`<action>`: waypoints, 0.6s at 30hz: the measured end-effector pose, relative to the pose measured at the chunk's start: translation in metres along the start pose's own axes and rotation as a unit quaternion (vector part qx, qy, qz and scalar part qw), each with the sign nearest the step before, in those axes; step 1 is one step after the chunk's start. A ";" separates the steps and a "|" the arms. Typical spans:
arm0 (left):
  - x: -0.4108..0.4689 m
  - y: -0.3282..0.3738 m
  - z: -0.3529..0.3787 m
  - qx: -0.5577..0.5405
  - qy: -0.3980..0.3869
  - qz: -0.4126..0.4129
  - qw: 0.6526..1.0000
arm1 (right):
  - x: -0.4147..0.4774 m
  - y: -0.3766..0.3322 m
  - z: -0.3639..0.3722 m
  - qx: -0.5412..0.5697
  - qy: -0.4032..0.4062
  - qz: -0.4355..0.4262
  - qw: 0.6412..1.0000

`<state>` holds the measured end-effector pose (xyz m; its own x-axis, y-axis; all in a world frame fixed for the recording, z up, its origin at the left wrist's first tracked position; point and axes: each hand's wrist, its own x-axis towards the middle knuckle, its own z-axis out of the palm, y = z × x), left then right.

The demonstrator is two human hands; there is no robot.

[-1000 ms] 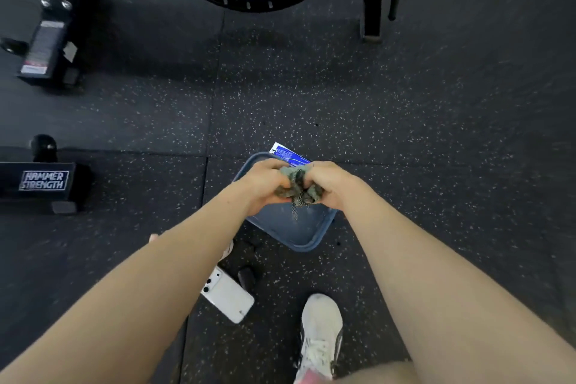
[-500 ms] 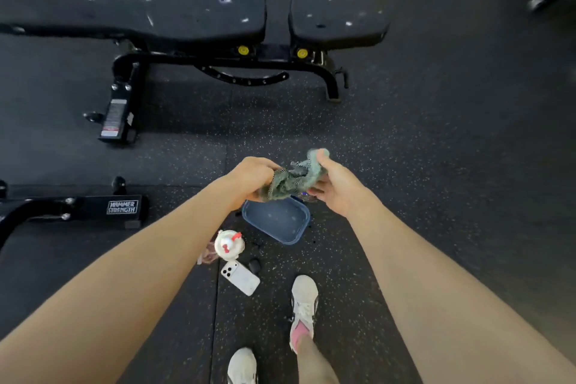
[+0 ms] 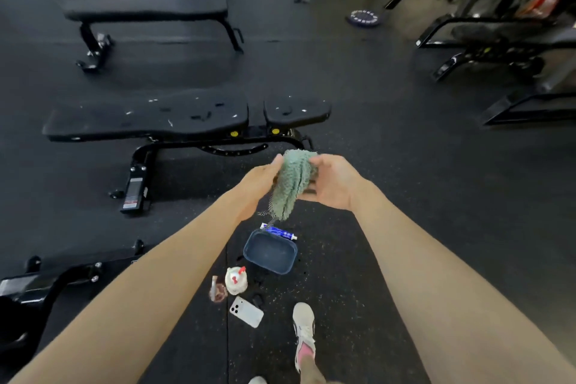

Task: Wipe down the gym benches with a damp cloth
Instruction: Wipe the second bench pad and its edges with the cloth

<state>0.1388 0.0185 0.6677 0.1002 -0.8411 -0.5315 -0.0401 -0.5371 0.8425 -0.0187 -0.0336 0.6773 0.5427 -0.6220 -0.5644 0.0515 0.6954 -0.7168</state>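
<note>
**Fig. Damp cloth held in both hands above the floor, short of the nearest bench.**

I held the green cloth in the air between both hands, above the blue basin and in front of the nearest bench, clear of its pad. The fingers of my left hand pinched its upper edge. My right hand clasped it from the other side with the thumb over the top, and the lower part hung free. I judged three hazards:
- Drips from the hanging tail could reach the phone lying near the basin.
- A step towards the bench could kick the basin, the tube or the bottle.
- So light a hold could drop the cloth onto the speckled floor, and grit would then be rubbed into the fleck-marked pad.
</note>
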 end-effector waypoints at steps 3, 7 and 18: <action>-0.023 0.012 0.006 -0.038 -0.025 0.026 0.999 | -0.026 -0.007 0.004 0.011 0.015 -0.015 1.000; -0.040 0.023 0.015 0.040 -0.050 0.072 0.995 | -0.047 -0.010 0.012 -0.036 0.056 -0.035 0.997; -0.057 0.052 0.041 0.042 0.064 0.122 0.990 | -0.087 -0.019 -0.015 0.162 -0.001 -0.083 0.983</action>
<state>0.0899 0.0361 0.7379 0.2030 -0.9344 -0.2927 -0.1609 -0.3267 0.9313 -0.0794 0.0019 0.7332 0.5056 -0.7363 -0.4498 0.4039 0.6627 -0.6307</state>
